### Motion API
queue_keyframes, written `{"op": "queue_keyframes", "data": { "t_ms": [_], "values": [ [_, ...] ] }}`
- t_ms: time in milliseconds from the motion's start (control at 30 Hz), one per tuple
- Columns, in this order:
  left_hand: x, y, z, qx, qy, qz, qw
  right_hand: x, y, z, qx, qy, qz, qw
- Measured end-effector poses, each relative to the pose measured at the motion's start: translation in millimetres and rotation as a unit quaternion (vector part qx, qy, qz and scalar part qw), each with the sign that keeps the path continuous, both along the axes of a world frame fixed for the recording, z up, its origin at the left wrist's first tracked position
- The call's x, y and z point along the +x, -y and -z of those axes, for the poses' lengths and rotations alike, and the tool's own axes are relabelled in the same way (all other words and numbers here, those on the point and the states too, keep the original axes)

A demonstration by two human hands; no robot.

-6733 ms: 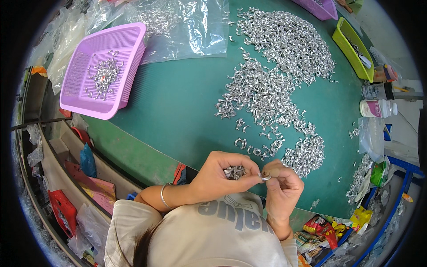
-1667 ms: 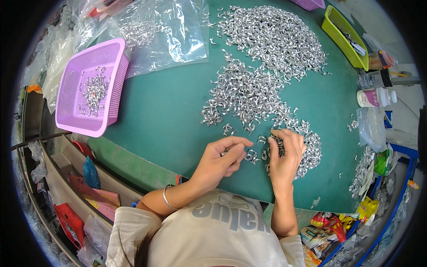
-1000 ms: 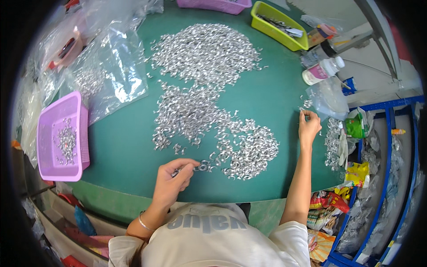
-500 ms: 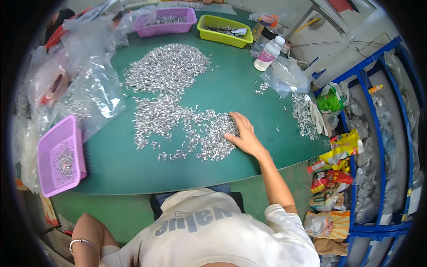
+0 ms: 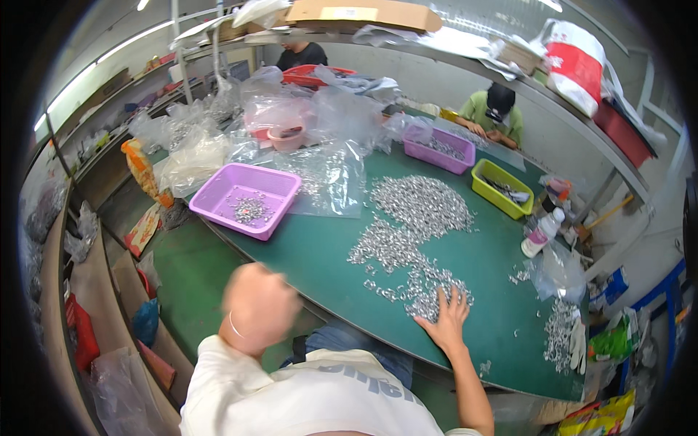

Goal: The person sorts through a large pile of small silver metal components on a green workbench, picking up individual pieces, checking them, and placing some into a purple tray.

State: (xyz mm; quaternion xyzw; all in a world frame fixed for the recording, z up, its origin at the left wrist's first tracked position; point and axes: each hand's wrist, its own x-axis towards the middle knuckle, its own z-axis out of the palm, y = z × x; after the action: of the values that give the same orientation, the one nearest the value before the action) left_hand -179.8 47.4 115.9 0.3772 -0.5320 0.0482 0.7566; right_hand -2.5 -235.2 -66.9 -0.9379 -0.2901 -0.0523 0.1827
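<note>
My right hand (image 5: 448, 320) lies open, its fingers spread against the near end of a heap of small shiny silver metal pieces (image 5: 425, 207) on the green tabletop (image 5: 320, 258). The pieces look curved, but their exact kind is too small to tell. My left hand (image 5: 260, 301) is raised before the table's near edge, blurred by motion, so its fingers cannot be read; a bracelet circles the wrist. Nearest to it stands a purple basket (image 5: 211, 190) with a few metal pieces inside.
At the back are another purple basket (image 5: 468, 161) and a yellow-green basket (image 5: 520, 211). A white bottle (image 5: 542, 234), more loose pieces (image 5: 558, 334) and a white glove (image 5: 578, 345) lie right. Plastic bags (image 5: 331, 171) cover the far left. Two people sit beyond the table.
The view has swung left and up, showing shelves and two people. My left arm has risen from beside my body toward the table edge. My right hand stays at the metal pieces, fingers wider apart.
</note>
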Motion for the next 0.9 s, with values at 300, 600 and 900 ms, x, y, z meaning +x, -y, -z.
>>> {"op": "queue_keyframes", "data": {
  "t_ms": [300, 600, 900],
  "values": [
    [82.8, 73.6, 165.3, 0.56, -0.129, -0.402, 0.713, 25.2, -53.5, 12.1, 0.141, 0.107, -0.115, 0.977],
    [133.2, 36.8, 186.1, 0.621, 0.031, -0.522, 0.583, 68.6, -37.7, 2.2, 0.139, 0.092, -0.233, 0.958],
    [166.5, 18.6, 161.0, 0.597, -0.055, -0.591, 0.539, 93.0, 1.9, -8.0, 0.272, -0.031, 0.018, 0.962]
  ]
}}
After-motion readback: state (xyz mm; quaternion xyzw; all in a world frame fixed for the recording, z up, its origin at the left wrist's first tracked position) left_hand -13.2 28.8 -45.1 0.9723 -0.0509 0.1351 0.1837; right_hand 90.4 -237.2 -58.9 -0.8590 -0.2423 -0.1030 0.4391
